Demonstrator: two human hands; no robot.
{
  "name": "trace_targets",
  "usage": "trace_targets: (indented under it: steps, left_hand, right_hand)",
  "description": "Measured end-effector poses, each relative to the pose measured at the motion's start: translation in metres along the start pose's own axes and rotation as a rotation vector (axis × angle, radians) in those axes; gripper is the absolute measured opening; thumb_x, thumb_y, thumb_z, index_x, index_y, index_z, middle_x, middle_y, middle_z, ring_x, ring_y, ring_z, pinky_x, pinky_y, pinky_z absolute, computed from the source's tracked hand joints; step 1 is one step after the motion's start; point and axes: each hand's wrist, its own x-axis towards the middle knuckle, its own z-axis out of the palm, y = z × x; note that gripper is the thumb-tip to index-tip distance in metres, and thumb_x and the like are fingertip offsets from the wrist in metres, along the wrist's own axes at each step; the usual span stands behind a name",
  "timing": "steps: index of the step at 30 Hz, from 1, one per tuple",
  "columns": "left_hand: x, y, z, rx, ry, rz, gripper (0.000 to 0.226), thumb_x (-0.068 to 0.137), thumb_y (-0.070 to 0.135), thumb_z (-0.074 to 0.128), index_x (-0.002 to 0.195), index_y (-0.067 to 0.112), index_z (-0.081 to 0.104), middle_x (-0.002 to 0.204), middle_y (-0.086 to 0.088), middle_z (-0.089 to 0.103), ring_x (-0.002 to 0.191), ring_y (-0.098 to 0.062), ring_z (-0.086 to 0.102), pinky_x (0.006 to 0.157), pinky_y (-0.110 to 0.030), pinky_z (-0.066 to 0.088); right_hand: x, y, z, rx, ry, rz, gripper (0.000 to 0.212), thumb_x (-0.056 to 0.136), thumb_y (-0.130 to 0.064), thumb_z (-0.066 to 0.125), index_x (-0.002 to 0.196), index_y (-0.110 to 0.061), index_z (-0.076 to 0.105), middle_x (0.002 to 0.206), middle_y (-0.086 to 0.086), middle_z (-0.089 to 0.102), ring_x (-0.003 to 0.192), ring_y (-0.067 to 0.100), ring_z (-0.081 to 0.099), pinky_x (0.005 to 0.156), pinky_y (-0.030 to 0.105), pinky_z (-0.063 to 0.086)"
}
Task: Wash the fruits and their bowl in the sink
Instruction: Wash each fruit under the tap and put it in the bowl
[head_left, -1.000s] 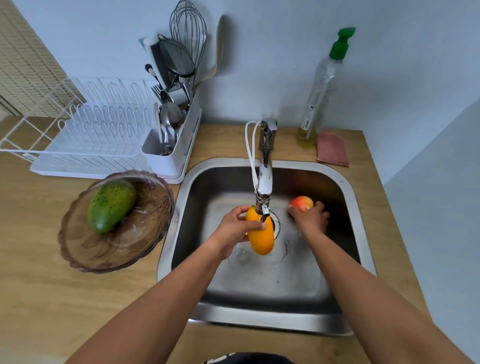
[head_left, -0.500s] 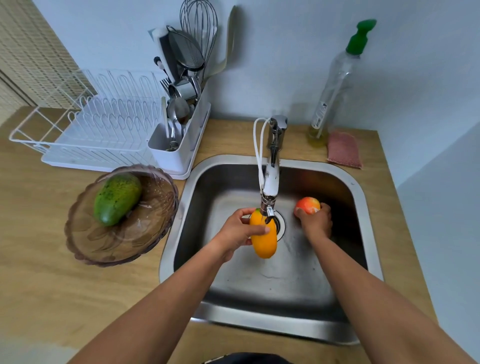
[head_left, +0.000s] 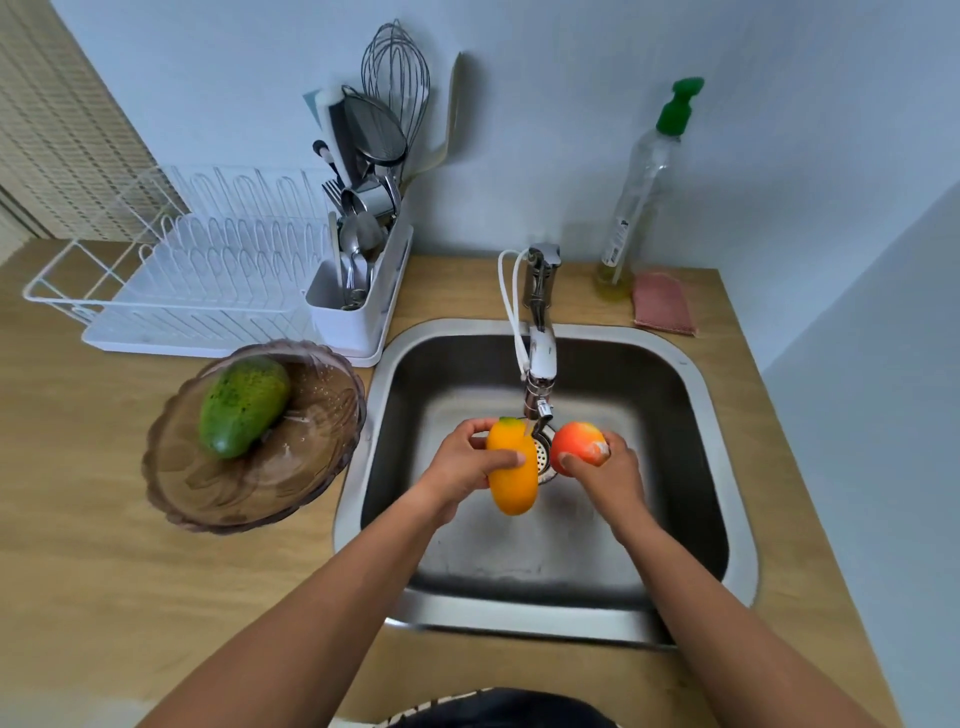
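My left hand (head_left: 467, 462) grips a long yellow-orange fruit (head_left: 514, 478) over the steel sink (head_left: 727, 467), right under the tap spout (head_left: 540, 374). Close beside it, my right hand (head_left: 605, 478) holds a red-orange round fruit (head_left: 576, 444) just right of the spout. Both fruits hang above the drain (head_left: 543, 457). On the counter left of the sink stands a brown glass bowl (head_left: 249, 478) with a green speckled fruit (head_left: 241, 405) lying in it.
A white dish rack (head_left: 192, 291) and a caddy of utensils (head_left: 358, 291) stand behind the bowl. A soap bottle (head_left: 639, 197) with a green pump and a pink sponge (head_left: 662, 304) sit at the back right. Wooden counter (head_left: 104, 571) surrounds the sink.
My right hand has lifted the round fruit and brought it leftward, close to the spout and the yellow fruit. The left hand stays under the tap.
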Motion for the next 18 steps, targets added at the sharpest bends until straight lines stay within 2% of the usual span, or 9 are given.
trace_targets:
  steps: [5,8,12,15,18]
  left_hand:
    - [-0.014,0.018,-0.014,-0.012,0.022,0.077,0.057,0.082,0.015,0.079,0.13,0.022,0.05,0.122,-0.005,0.06,0.104,-0.022,0.063,0.08,-0.036,0.057]
    - [-0.023,0.033,-0.031,-0.015,0.049,0.144,0.057,0.084,0.018,0.078,0.134,0.022,0.05,0.119,-0.001,0.06,0.102,-0.017,0.062,0.079,-0.035,0.056]
    - [-0.04,0.055,-0.059,-0.063,0.12,0.231,0.056,0.084,0.021,0.077,0.133,0.025,0.05,0.124,-0.006,0.059,0.109,-0.023,0.061,0.086,-0.042,0.058]
    - [-0.051,0.068,-0.086,-0.085,0.197,0.291,0.059,0.08,0.026,0.08,0.13,0.024,0.05,0.124,-0.005,0.061,0.11,-0.025,0.064,0.088,-0.045,0.058]
    - [-0.059,0.074,-0.117,-0.153,0.3,0.33,0.063,0.075,0.029,0.083,0.13,0.022,0.053,0.123,-0.005,0.062,0.105,-0.025,0.066,0.081,-0.042,0.059]
  right_hand:
    - [-0.02,-0.012,0.004,0.116,-0.026,-0.075,0.064,0.074,-0.027,0.081,0.127,-0.025,0.044,0.125,0.005,0.054,0.105,0.025,0.059,0.086,0.038,0.053]
    - [-0.028,-0.022,0.012,0.151,-0.089,-0.088,0.06,0.074,-0.029,0.08,0.123,-0.028,0.044,0.121,0.003,0.056,0.103,0.023,0.061,0.086,0.044,0.056]
    - [-0.038,-0.036,0.027,0.139,-0.143,-0.133,0.056,0.078,-0.026,0.078,0.122,-0.03,0.045,0.121,0.002,0.055,0.105,0.022,0.059,0.091,0.046,0.055]
    - [-0.042,-0.044,0.036,0.137,-0.139,-0.145,0.062,0.077,-0.028,0.079,0.13,-0.027,0.046,0.124,0.004,0.054,0.108,0.025,0.058,0.094,0.048,0.052]
    - [-0.044,-0.047,0.042,0.119,-0.105,-0.137,0.066,0.076,-0.031,0.078,0.135,-0.024,0.047,0.126,0.005,0.055,0.108,0.025,0.058,0.096,0.046,0.049]
